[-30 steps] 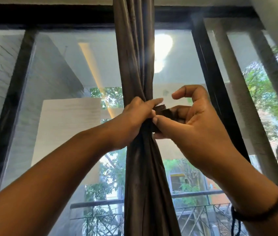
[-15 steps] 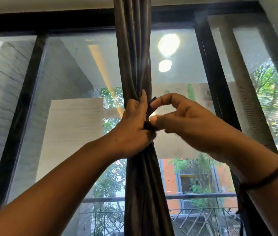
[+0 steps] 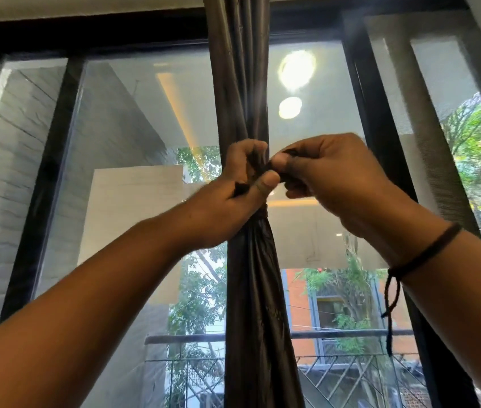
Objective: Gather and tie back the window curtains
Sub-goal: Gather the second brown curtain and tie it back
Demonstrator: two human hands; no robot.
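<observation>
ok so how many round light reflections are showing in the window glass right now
2. A large reflection sits right of the curtain, and a smaller reflection just below it. Others may hide behind the curtain.

Both arms reach up from the lower corners to mid-frame. The left hand (image 3: 233, 189) is curled, thumb pointing right. The right hand (image 3: 326, 172), just right of it, pinches with curled fingers, knuckles up.
</observation>
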